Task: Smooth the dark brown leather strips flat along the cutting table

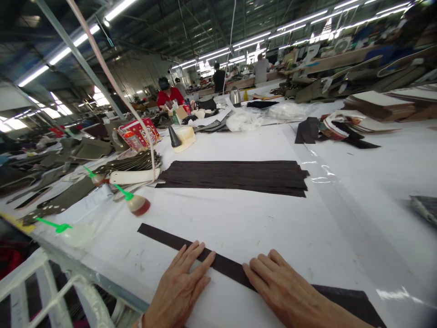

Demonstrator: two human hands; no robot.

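Observation:
A long dark brown strip (160,235) lies slantwise on the white table, from the left middle toward the lower right. My left hand (180,284) rests on it, fingers stretched out and fingertips along its surface. Farther right, my right hand (283,287) has its fingers curled and closed at the strip, and the hand and forearm cover part of it. A wider dark piece (348,298) shows beyond the right forearm; whether it joins the strip is hidden. Past both hands, a flat stack of similar dark strips (235,176) lies crosswise.
Squeeze bottles with green nozzles, one holding reddish-brown liquid (139,205), stand at left near olive straps (133,161). A black cone (174,137) sits farther back. Plastic bags (246,118) and a dark roll (307,130) lie behind. A hose (136,114) hangs at left; people work beyond.

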